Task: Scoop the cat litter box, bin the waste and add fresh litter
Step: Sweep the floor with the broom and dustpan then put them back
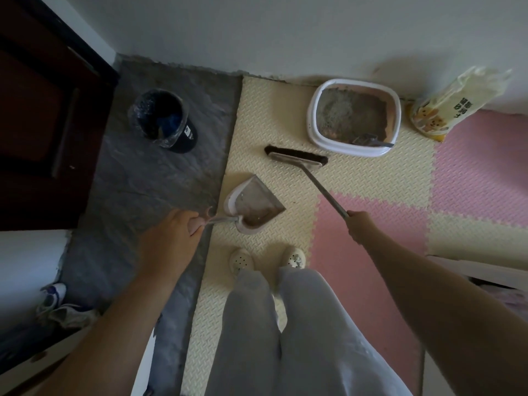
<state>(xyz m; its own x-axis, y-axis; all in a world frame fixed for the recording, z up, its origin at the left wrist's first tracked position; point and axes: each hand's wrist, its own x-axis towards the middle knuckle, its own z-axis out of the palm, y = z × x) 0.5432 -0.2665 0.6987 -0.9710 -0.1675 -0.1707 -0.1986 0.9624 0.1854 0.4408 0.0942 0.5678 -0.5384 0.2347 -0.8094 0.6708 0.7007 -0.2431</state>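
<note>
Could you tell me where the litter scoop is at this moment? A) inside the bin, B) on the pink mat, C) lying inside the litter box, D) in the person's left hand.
C: the scoop lies in the near corner of the litter box, its handle over the rim, while the left hand holds the dustpan and the right hand holds the broom.
</note>
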